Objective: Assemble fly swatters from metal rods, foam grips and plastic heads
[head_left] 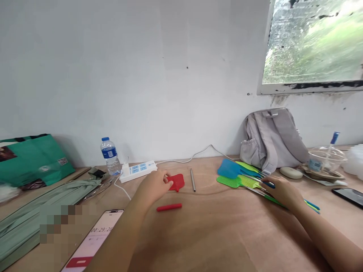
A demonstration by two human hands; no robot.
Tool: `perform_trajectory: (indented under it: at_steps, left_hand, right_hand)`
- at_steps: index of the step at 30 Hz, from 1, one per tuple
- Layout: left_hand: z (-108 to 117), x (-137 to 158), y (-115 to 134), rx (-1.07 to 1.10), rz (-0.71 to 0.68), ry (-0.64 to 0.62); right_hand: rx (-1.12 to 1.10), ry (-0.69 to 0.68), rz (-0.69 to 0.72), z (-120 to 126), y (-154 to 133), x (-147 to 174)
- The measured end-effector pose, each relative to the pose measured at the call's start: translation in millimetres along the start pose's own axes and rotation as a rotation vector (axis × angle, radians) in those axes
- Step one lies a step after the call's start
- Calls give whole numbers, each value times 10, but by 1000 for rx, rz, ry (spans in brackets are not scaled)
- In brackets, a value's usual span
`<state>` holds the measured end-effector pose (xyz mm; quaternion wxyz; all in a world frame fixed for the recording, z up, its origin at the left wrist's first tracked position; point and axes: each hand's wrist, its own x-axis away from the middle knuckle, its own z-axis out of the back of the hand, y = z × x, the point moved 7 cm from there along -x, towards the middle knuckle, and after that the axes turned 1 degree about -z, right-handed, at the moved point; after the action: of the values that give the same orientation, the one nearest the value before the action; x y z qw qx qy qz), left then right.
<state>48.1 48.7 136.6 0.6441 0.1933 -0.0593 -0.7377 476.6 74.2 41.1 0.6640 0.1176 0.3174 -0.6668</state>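
My left hand (156, 186) pinches the edge of a red fly swatter head (178, 182) at the middle of the table. Just right of it lies a silver metal tube (193, 180), and nearer to me a red handle (169, 207); these pieces lie apart from one another. On the right, my right hand (283, 192) has its fingers closed round the handle of a blue fly swatter (229, 169). Beneath and beside that swatter are several others, among them a green fly swatter (229, 181). The fingertips of my right hand are partly hidden.
A phone showing a timer (95, 240) lies at front left, near green-grey cloth (56, 200). Behind stand a water bottle (110, 155), a white power strip (137, 171) with its cable, and a grey backpack (275, 139). Far right are a plastic cup (326, 160) and a dark phone (350, 196).
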Motion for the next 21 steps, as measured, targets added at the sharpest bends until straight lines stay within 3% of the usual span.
perform_trajectory:
  at_steps: [5,9,15,18,21]
  left_hand:
    - [-362,48,-110,-188,27,-292]
    - [-712,58,-135,-213,31,-389]
    - [-1093,79,141,-213,-121,-307]
    - [-1236,114,296,-174,-189,-241]
    - [-1331,105,294,-119,-166,-179]
  right_hand:
    - [-51,11,87,-121,-138,-2]
    - [-151,-15,299,-263,-795,141]
    - [-408,-275,554,-591,-2050,473]
    - [-440,-353,465,-794,-2392,370]
    - [-459,-377,301,-1004,-2480,160]
